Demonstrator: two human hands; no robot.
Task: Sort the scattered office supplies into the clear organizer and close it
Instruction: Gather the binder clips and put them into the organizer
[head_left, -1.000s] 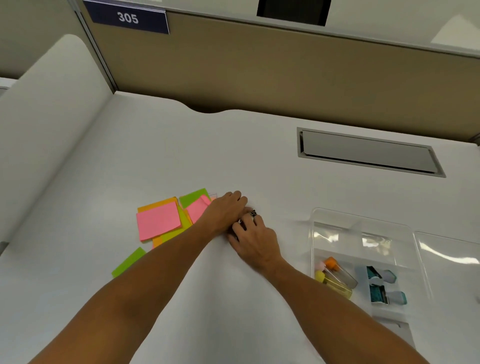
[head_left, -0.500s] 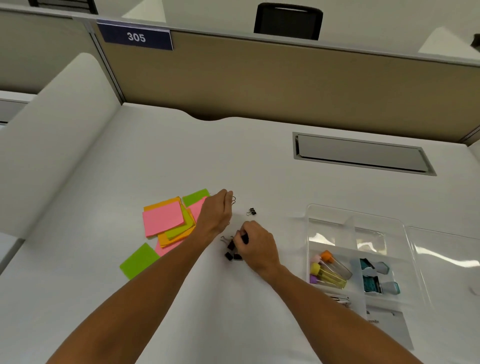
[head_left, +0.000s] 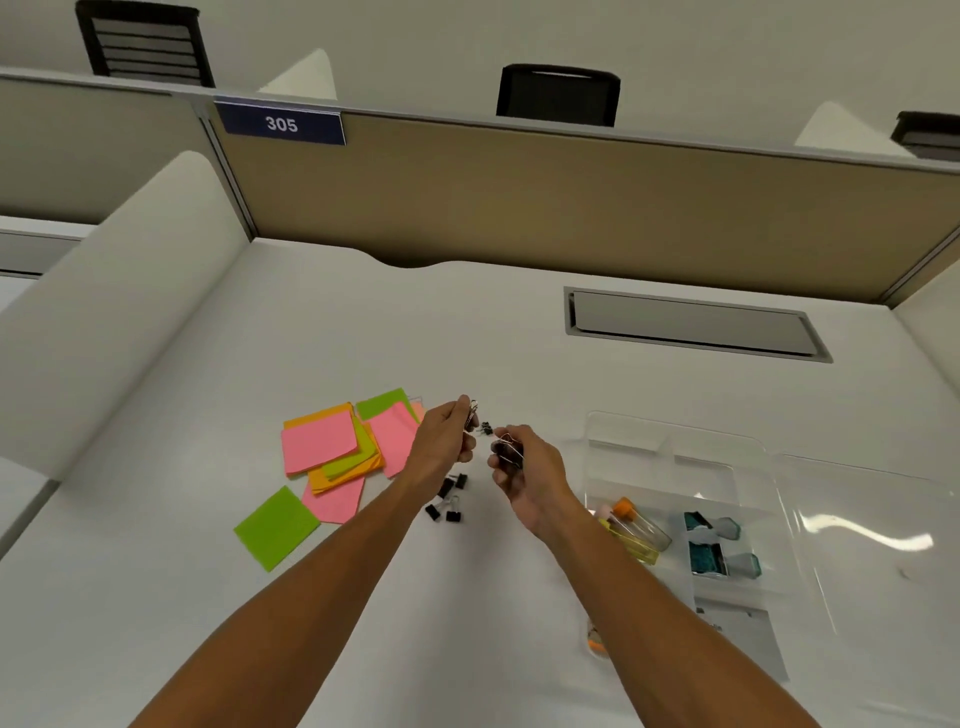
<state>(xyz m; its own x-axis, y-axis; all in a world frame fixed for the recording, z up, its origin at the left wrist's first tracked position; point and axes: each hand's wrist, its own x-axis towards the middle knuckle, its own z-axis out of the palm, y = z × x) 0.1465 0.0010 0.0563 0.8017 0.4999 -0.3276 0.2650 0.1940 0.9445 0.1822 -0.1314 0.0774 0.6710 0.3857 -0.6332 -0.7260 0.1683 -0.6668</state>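
Both hands are up off the white desk (head_left: 467, 322) here, close together near its middle. The left hand (head_left: 441, 441) has its grip pinched on a small binder clip (head_left: 471, 415), wire handle poking up past the fingertips. The right hand (head_left: 524, 467) is curled around several more binder clips (head_left: 506, 451), silver handle loops showing at the top of the fist, so that grip is clenched on clips too.

Between the two hands, one tiny black clip (head_left: 487, 428) sits alone on the desk. Just below the hands, a loose cluster of black clips (head_left: 448, 500) lies scattered on the surface.

Over on the left, the sticky notes (head_left: 340, 447) lie in a messy overlapping pile of pink, orange and green, with one green note (head_left: 276, 528) lying apart, nearer the camera.

On the right, the clear organizer (head_left: 675, 457) lies open, its lid (head_left: 872, 530) flat beside it. Inside, there are tubes with coloured caps (head_left: 636, 527) in one compartment and two teal items (head_left: 709, 545) in the next. The far compartments look bare, though the clear plastic glares. A printed paper (head_left: 743, 631) sits at the organizer's near end.
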